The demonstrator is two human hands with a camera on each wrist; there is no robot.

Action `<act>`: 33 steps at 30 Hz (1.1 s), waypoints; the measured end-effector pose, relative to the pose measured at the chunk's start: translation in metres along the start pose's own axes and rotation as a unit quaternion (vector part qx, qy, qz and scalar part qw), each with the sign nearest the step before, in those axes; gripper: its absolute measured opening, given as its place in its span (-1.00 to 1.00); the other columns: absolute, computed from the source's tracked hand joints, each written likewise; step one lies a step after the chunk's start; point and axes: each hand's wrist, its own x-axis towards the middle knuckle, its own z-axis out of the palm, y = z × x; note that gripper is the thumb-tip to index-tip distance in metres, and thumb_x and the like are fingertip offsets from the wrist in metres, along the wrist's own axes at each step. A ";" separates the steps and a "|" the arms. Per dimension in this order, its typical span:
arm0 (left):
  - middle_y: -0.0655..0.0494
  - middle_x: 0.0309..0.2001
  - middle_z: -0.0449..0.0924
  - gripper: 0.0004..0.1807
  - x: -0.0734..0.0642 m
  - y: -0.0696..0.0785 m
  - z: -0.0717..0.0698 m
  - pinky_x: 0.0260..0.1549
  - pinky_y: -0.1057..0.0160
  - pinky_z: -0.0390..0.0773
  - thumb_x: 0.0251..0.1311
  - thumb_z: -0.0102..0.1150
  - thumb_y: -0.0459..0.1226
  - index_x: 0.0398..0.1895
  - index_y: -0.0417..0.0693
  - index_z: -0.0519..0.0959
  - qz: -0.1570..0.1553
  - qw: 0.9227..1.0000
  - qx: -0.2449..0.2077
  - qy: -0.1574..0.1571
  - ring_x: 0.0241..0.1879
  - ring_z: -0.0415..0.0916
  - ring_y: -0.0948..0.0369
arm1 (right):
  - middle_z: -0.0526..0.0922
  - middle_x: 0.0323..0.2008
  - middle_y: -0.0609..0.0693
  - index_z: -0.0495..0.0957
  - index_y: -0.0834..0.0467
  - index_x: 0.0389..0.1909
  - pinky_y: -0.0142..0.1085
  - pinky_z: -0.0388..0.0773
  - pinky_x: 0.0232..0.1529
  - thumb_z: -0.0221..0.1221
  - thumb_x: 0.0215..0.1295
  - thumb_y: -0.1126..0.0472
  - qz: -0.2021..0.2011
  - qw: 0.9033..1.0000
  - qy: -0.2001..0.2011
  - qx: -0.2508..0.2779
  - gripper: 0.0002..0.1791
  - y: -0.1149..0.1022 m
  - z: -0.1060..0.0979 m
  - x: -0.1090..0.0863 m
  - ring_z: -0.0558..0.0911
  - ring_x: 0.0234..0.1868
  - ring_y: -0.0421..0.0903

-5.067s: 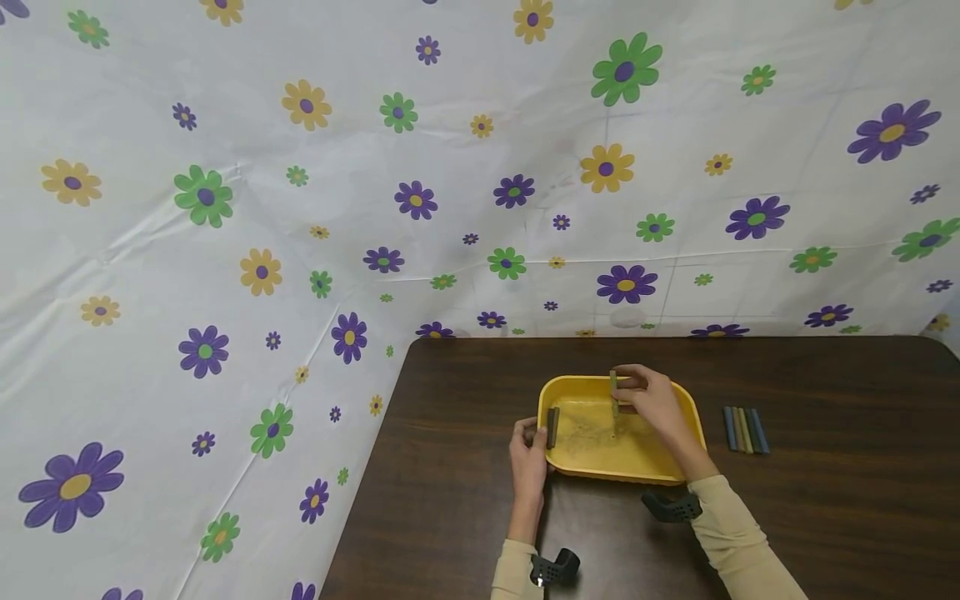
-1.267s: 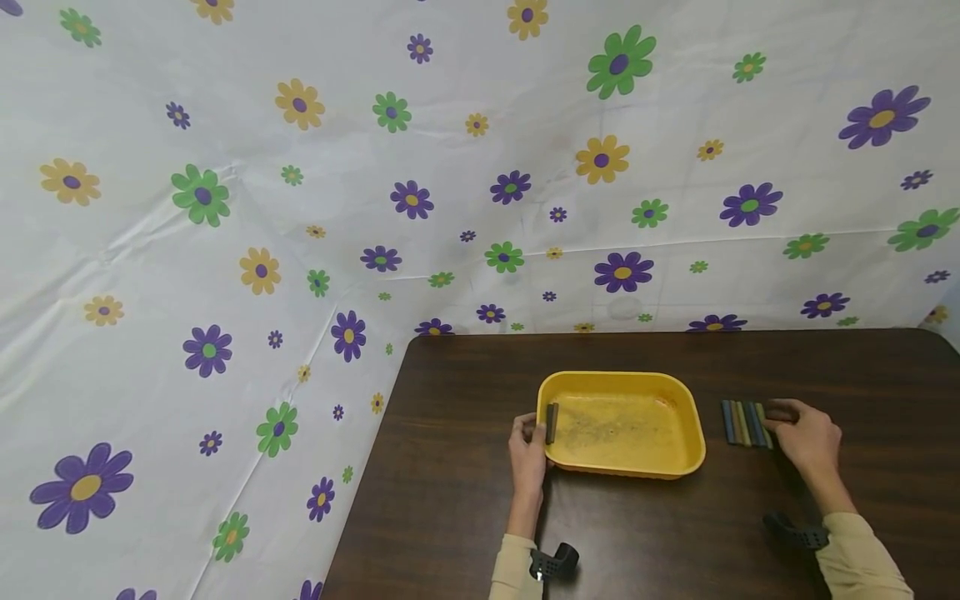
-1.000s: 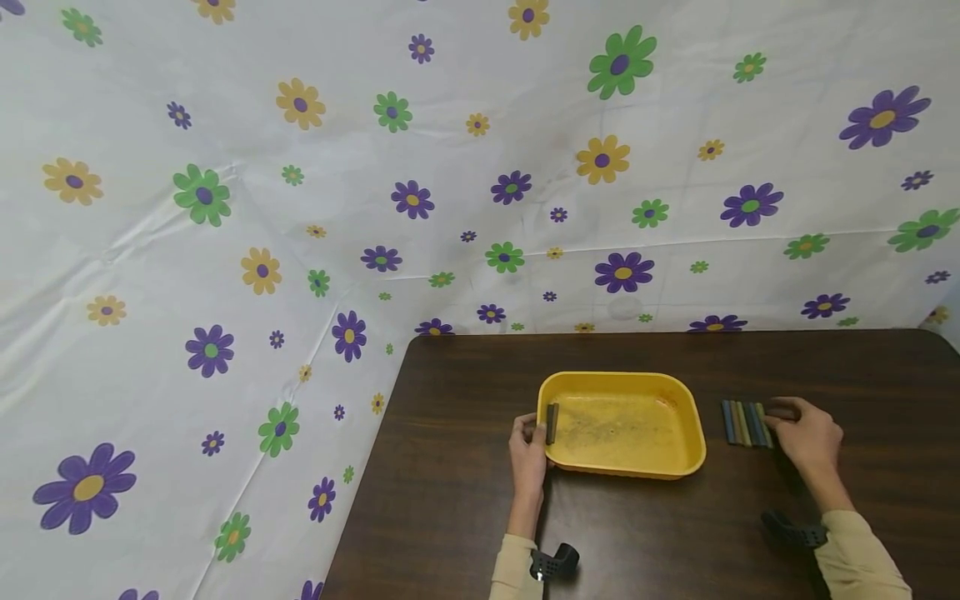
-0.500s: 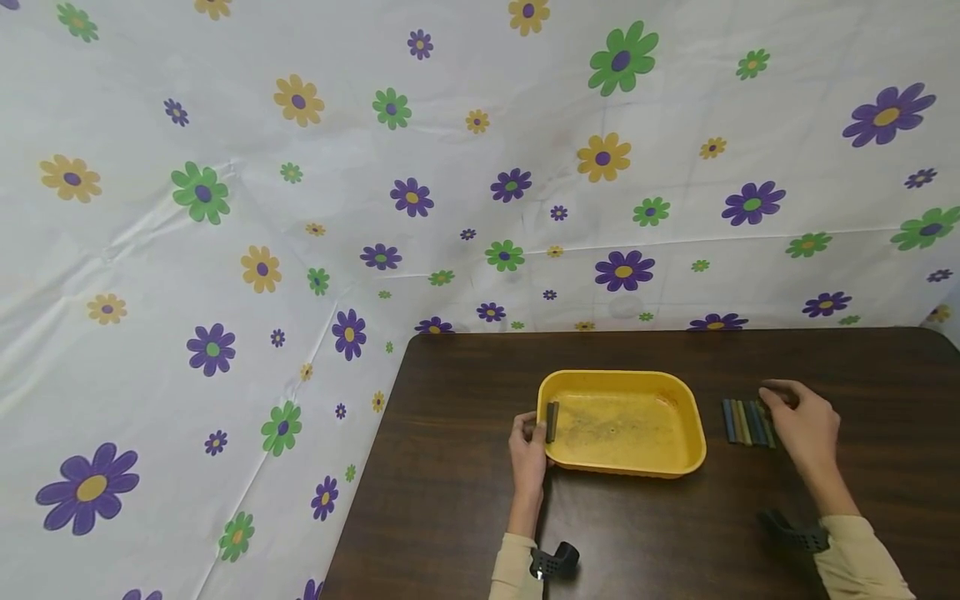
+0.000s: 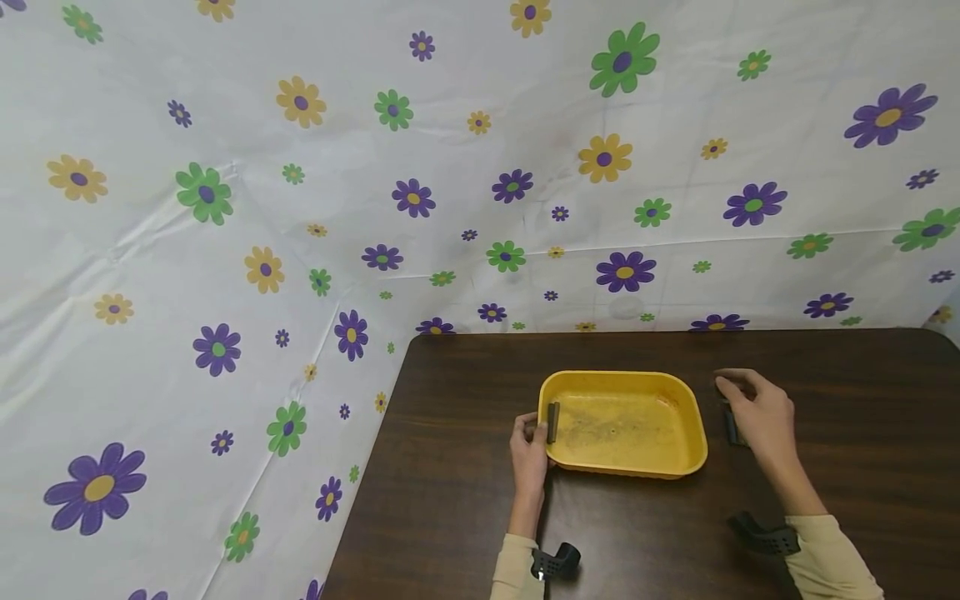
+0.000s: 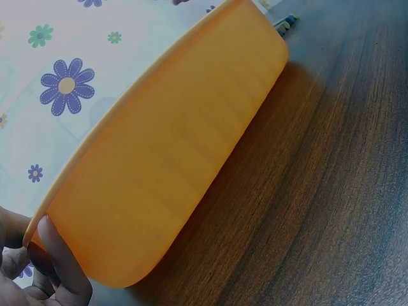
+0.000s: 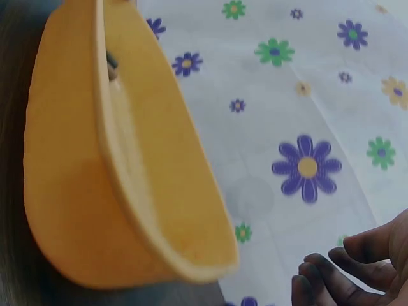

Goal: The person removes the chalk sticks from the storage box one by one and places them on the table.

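Note:
A shallow yellow plastic tray stands on the table, its floor smudged dark. My left hand grips its left rim, thumb and fingers on either side of the edge. Dark sticks that look like chalk lie along the inside of the left wall. To the right of the tray, my right hand hovers by a row of chalk-like sticks, hiding most of them from the head view. In the right wrist view its fingers are stained dark and loosely bent, holding nothing, with the thumb apart.
The dark wood table runs back to a white flower-print sheet hung behind it and along its left side. Black wrist cameras sit on both forearms, over beige sleeves.
My right hand carried a yellow-green stick from over the tray to the row's right end and let it go. It has since moved left along the row. The left hand kept its grip.

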 end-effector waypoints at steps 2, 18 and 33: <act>-0.22 -0.28 0.51 -0.77 0.000 0.000 0.000 -0.69 0.36 0.40 0.48 0.11 -0.36 0.10 -0.25 0.56 -0.002 1.000 0.001 0.000 -0.61 0.35 0.25 | 0.69 -0.02 0.31 0.61 0.29 0.20 -0.51 0.41 -0.35 0.07 0.60 0.01 -0.001 1.000 -0.005 0.003 -0.55 -0.006 0.003 -0.001 0.51 -0.26 -0.35; 0.03 -0.33 0.48 -0.76 -0.001 0.001 -0.001 -0.68 0.35 0.40 0.48 0.11 -0.37 0.11 -0.29 0.56 -0.001 1.000 -0.001 0.002 -0.60 0.35 0.24 | 0.72 -0.07 0.31 0.61 0.35 0.14 -0.44 0.65 -0.27 0.10 0.60 0.14 -0.046 0.994 -0.062 0.080 -0.63 -0.034 0.044 -0.010 0.72 -0.20 -0.12; -0.13 -0.21 0.54 -0.72 0.002 0.009 -0.010 -0.64 0.31 0.56 0.49 0.13 -0.33 0.16 -0.29 0.55 -0.049 0.998 -0.021 -0.041 -0.44 0.56 0.12 | 0.73 -0.13 0.27 0.61 0.42 0.10 -0.10 0.72 -0.20 0.15 0.55 0.25 -0.055 0.985 -0.133 0.100 -0.68 -0.048 0.098 -0.018 0.72 -0.14 0.15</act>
